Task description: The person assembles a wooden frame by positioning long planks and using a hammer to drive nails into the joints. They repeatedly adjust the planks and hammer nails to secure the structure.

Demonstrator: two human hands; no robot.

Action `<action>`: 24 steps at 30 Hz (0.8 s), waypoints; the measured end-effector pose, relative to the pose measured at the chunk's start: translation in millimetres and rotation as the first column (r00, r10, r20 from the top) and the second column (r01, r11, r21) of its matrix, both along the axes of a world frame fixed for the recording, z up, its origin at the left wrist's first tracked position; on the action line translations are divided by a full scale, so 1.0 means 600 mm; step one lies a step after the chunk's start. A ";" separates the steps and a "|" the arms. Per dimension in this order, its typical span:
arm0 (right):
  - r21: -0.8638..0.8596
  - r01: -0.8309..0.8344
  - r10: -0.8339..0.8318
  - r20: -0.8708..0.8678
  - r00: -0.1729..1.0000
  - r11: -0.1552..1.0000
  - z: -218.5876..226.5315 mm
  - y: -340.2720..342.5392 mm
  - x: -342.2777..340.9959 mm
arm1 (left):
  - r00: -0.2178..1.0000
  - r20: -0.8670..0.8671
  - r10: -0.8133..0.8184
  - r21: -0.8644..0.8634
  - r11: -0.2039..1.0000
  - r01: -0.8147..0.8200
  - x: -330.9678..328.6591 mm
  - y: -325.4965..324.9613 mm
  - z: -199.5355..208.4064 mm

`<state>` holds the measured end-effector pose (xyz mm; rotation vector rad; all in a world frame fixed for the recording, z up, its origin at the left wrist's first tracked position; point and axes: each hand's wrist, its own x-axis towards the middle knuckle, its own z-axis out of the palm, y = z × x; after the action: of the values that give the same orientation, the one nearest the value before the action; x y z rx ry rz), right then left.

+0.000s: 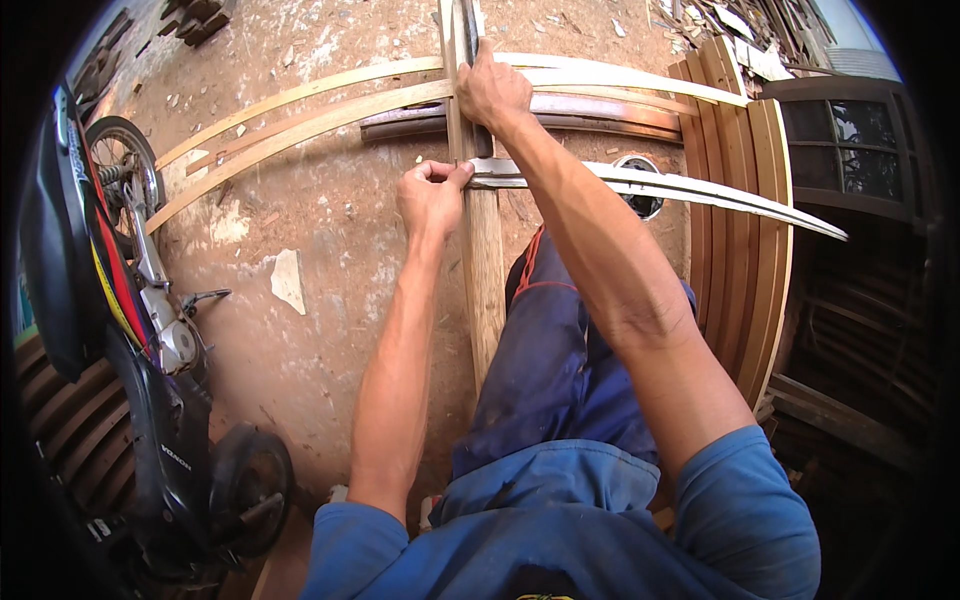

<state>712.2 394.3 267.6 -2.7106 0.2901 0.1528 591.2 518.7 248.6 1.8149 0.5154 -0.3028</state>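
A long wooden beam [484, 280] runs away from me, beside my leg. My right hand [495, 90] is closed over a dark, narrow bar [482, 138] lying along the beam, its index finger stretched forward. Nearer to me, my left hand [434, 198] is closed at the beam's left edge, thumb and forefinger together. Whatever those fingers pinch is too small to make out. Beside them begins a long pale strip [650, 183] with a dark line along it, which crosses the beam and passes under my right forearm to the right.
Several pale wooden slats [330, 125] cross beyond my hands. A stack of boards [735, 150] stands right, beside a dark framed window panel [850, 140]. A motorcycle [150, 330] is parked left. A round object [640, 200] lies under the pale strip. Wood scraps [288, 280] litter the floor.
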 end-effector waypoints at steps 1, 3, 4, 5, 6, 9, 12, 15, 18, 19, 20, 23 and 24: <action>0.002 -0.004 0.004 0.003 1.000 1.000 0.000 0.000 0.000 | 1.000 0.004 -0.003 -0.005 1.000 0.003 0.000 -0.001 0.002; -0.001 -0.005 0.005 0.002 1.000 1.000 0.000 0.000 0.001 | 1.000 0.002 -0.007 -0.004 1.000 0.007 0.000 -0.002 0.006; -0.007 -0.004 0.004 -0.001 1.000 1.000 -0.002 0.000 0.002 | 1.000 -0.003 -0.006 0.001 1.000 0.006 0.000 -0.002 0.007; -0.012 -0.002 0.002 -0.003 1.000 1.000 -0.004 0.000 0.003 | 1.000 -0.014 -0.011 0.007 1.000 0.011 -0.001 -0.003 0.007; -0.019 -0.004 0.004 -0.001 1.000 1.000 -0.007 -0.001 0.004 | 1.000 0.004 -0.002 0.001 1.000 0.002 -0.001 -0.004 0.006; -0.005 -0.005 0.005 -0.006 1.000 1.000 -0.015 -0.003 0.008 | 1.000 0.025 0.005 0.009 1.000 -0.005 -0.004 -0.005 -0.005; 0.120 0.020 -0.017 -0.025 1.000 0.993 -0.016 -0.009 0.009 | 0.996 0.084 -0.002 0.021 1.000 0.001 -0.009 0.001 -0.022; 0.089 -0.050 0.049 0.010 0.999 0.995 -0.007 -0.028 0.005 | 0.990 0.136 -0.042 -0.075 0.996 0.052 -0.002 0.008 -0.045; 0.455 0.151 -0.262 0.191 0.946 0.878 0.024 -0.082 -0.024 | 0.999 0.038 -0.003 -0.094 0.996 0.007 -0.007 0.014 -0.060; 0.504 0.131 -0.330 0.330 0.884 0.854 0.037 -0.109 -0.044 | 0.998 0.060 -0.013 -0.133 0.991 0.021 -0.009 0.017 -0.063; 0.709 0.156 -0.409 0.201 0.890 0.688 0.052 -0.147 -0.066 | 0.996 0.084 0.005 -0.220 0.975 0.013 -0.010 0.018 -0.066; 0.841 0.177 -0.624 0.222 0.749 0.511 0.078 -0.287 -0.173 | 0.994 0.110 0.022 -0.236 0.972 0.004 -0.014 0.020 -0.070; 0.822 0.265 -0.680 0.189 0.708 0.504 0.078 -0.337 -0.216 | 0.993 0.118 0.028 -0.206 0.979 -0.003 -0.014 0.018 -0.070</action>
<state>582.8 191.9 314.1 -1.6332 0.6675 -0.5022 583.0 529.7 206.6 1.6165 0.3982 -0.2253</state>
